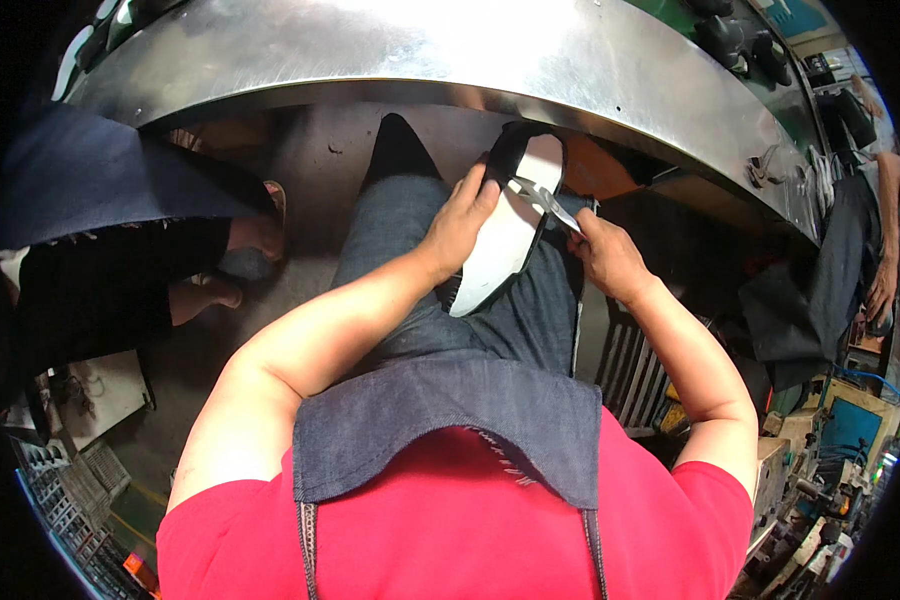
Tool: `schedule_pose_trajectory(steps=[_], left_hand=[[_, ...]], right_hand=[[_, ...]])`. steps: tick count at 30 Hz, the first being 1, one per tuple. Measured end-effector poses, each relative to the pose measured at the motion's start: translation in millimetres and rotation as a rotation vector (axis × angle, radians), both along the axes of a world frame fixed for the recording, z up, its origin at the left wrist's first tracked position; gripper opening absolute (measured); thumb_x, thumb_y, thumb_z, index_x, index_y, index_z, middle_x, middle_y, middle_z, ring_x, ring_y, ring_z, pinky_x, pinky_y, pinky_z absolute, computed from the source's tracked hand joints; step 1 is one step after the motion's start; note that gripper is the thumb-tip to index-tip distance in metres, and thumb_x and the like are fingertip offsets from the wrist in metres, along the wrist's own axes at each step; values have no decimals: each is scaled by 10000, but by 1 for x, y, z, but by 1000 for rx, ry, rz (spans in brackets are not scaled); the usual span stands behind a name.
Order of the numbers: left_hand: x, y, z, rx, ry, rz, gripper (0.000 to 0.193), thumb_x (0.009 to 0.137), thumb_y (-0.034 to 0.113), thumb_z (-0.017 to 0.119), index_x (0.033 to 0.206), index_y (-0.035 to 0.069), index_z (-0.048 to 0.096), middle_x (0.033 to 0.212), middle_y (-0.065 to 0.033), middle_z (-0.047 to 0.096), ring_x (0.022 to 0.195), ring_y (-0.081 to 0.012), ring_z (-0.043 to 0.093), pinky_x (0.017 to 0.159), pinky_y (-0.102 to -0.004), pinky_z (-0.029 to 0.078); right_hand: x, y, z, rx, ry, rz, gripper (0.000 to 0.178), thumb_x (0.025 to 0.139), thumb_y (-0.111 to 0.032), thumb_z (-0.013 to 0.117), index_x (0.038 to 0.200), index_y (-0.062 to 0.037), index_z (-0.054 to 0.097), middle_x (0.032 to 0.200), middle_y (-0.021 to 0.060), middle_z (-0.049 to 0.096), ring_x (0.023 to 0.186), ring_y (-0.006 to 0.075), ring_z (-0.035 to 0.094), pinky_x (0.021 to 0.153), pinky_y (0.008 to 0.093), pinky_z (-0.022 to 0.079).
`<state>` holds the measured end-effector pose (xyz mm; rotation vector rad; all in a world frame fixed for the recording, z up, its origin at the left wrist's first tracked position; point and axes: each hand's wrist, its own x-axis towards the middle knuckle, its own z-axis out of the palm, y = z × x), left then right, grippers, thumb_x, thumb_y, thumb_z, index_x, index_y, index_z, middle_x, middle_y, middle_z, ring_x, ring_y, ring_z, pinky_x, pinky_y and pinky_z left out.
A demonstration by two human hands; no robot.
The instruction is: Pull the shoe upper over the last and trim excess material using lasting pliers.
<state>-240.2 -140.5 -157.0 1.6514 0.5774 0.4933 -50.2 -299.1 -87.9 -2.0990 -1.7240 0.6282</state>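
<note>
Across my lap lies a black shoe with its white underside (491,255) turned up. My left hand (460,222) is wrapped round its left edge, with the thumb near the middle of the shoe. In my right hand (608,255), closed round the handles, is a pair of metal pliers (553,207). The jaws lie over the white underside close to the left thumb. Whether they pinch anything there, I cannot make out.
A shiny metal conveyor bench (420,50) curves across the front, above my knees. Another person's legs and dark apron (120,180) are at the left. At the right, a person's arm (887,230) and dark cloth show beside machinery (830,470). A metal grille (635,370) stands below my right forearm.
</note>
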Motion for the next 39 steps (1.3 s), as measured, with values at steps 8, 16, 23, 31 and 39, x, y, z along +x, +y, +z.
schedule_pose_trajectory(steps=[8,16,23,31,39], left_hand=[[17,19,-1,-443,65,-151,740,969,502,512,1496,39,277,1479,-258,330,1368,-363,339,1122,-410,287],[18,9,2,-64,63,-83,690,969,478,515,1416,-19,343,1368,-313,435,1290,-405,437,1063,-412,367],[17,6,6,-25,17,-84,736,920,417,624,1408,-46,326,1349,-314,450,1275,-394,455,1062,-404,367],[-25,-2,19,-377,34,-205,974,742,205,791,1517,68,217,1447,-169,409,1335,-276,399,1118,-347,299],[-43,-9,26,-238,33,-189,1068,693,109,767,1549,88,128,1402,-202,470,1264,-281,494,1052,-312,371]], right_hand=[[-10,-11,0,-42,16,-94,196,796,97,511,946,-26,483,835,162,618,819,341,632,718,401,498],[-46,-23,55,-77,255,-248,284,810,143,413,1028,-23,489,862,76,568,809,179,577,735,311,489],[-45,10,27,156,87,-198,268,774,147,414,960,-35,480,781,100,545,718,219,567,680,327,478],[-54,4,14,70,-51,-132,175,798,86,484,939,-15,462,851,204,585,819,408,604,713,437,489],[-65,-37,52,-301,621,-187,385,762,163,431,1094,1,539,971,121,594,936,194,601,881,310,485]])
